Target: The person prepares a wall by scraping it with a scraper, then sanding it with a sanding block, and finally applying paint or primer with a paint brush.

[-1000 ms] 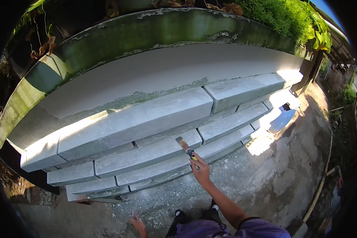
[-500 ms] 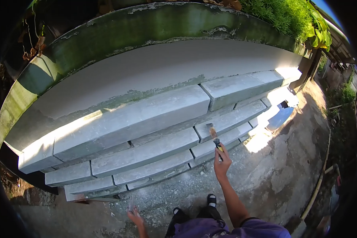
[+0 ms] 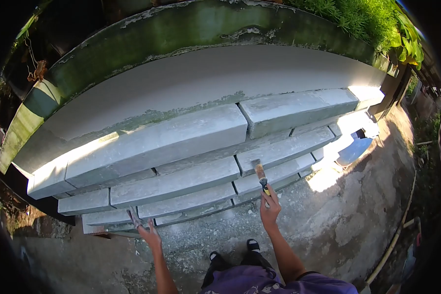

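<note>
My right hand point(image 3: 269, 210) is wrapped round the black-and-yellow handle of a scraper point(image 3: 259, 170) with a rusty-brown blade. The blade's greyish tip rests over the top face of a pale block in the middle course point(image 3: 289, 146). Lower on the left, my left hand point(image 3: 151, 236) reaches to the bottom course of blocks point(image 3: 183, 205). A slim greyish object point(image 3: 134, 217) extends from its fingers across the block edge near a dark joint; its kind does not show clearly.
Pale blocks rise in stepped courses against a smooth wall point(image 3: 191, 73), below a mossy green ledge point(image 3: 181, 32). Plants point(image 3: 362, 24) grow at the upper right. A blue object point(image 3: 355, 150) stands by the right end. White debris covers the concrete ground point(image 3: 215, 230) before my feet.
My left hand has moved up and left from low over the ground to the bottom blocks. My right hand has shifted slightly, still with the scraper on the middle course. The view has moved a little.
</note>
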Tool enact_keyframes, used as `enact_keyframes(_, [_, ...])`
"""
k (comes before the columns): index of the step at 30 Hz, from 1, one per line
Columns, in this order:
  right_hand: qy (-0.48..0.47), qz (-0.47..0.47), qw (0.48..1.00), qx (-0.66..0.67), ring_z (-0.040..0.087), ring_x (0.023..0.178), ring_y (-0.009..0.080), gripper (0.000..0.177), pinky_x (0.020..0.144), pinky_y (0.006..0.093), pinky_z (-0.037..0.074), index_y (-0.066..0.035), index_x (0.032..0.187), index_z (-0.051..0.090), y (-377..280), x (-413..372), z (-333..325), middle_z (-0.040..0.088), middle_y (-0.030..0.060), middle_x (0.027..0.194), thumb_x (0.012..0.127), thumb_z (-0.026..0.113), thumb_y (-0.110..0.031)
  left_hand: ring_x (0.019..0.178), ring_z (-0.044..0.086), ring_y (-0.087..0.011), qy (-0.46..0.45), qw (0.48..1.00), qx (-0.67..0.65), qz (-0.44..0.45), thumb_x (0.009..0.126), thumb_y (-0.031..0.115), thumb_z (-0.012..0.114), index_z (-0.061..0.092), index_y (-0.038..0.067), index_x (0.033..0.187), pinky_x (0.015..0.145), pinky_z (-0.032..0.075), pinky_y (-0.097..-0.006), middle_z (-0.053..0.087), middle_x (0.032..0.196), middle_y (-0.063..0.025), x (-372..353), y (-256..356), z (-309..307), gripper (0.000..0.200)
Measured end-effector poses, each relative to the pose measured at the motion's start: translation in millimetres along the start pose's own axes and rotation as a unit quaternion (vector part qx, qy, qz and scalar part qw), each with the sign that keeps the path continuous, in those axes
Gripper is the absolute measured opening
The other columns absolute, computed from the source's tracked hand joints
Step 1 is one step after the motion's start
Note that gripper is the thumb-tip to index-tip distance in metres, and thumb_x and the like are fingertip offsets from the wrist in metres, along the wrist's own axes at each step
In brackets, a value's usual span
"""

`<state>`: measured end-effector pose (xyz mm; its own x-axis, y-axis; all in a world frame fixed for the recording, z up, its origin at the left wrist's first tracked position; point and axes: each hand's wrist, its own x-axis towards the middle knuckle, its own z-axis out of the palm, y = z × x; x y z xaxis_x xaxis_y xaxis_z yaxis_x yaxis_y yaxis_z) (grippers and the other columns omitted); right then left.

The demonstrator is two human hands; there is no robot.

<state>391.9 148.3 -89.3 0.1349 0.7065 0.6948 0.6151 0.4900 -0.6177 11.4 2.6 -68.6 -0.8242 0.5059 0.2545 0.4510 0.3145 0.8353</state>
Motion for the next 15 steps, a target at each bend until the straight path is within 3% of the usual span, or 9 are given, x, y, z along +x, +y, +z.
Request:
enact_keyframes(2, [-0.018,0.029,0.999,0.014,0.061,0.115,0.0349,0.021,0.096,0.0394,0.049,0.003,0.096,0.072,11.5,-6.9,-19.8,0.062,0.0178,0.125,0.078,0.065,0.012,0.146,0.021,-0.0323,0.029,0.987,-0.020,0.154,0.089,0.008,0.061,0.030,-0.005,0.147,0.118,0.016,-0.0390,0.027,0.155,-0.0230,18.6,13.3,26.9,0.067])
enact_keyframes(4, [-0.025,0.020,0.999,0.009,0.061,0.114,0.0347,0.020,0.095,0.0390,0.050,0.003,0.096,0.072,21.9,-17.2,-41.5,0.062,0.0183,0.125,0.078,0.066,0.012,0.143,0.027,-0.0378,0.006,0.976,0.077,0.205,0.086,0.009,0.063,0.035,-0.009,0.143,0.117,0.020,-0.0404,0.034,0.150,-0.0260,19.2,58.0,44.1,0.066])
enact_keyframes(8, [-0.035,0.011,0.999,-0.002,0.062,0.112,0.0345,0.018,0.093,0.0388,0.051,0.003,0.094,0.071,44.7,-38.5,-80.7,0.063,0.0192,0.124,0.078,0.067,0.011,0.140,0.030,-0.0385,-0.099,0.951,0.099,0.274,0.085,0.010,0.063,0.037,-0.008,0.142,0.116,0.025,-0.0403,0.036,0.147,-0.0272,-3.5,91.9,123.7,0.065])
enact_keyframes(12, [-0.035,0.054,0.998,-0.015,0.063,0.111,0.0347,0.017,0.092,0.0392,0.051,0.003,0.093,0.071,63.2,-59.1,-109.7,0.064,0.0199,0.121,0.079,0.067,0.011,0.139,0.033,-0.0371,-0.241,0.898,-0.013,0.368,0.087,0.018,0.064,0.041,-0.004,0.140,0.115,0.029,-0.0398,0.033,0.150,-0.0238,-75.7,181.9,199.6,0.062])
enact_keyframes(15, [-0.034,0.081,0.996,-0.023,0.063,0.110,0.0353,0.016,0.092,0.0395,0.051,0.003,0.093,0.070,75.5,-67.4,-124.8,0.064,0.0201,0.121,0.080,0.067,0.011,0.139,0.035,-0.0341,-0.317,0.870,-0.090,0.366,0.085,0.017,0.066,0.041,-0.001,0.141,0.114,0.030,-0.0400,0.037,0.149,-0.0210,-107.7,208.2,231.3,0.064])
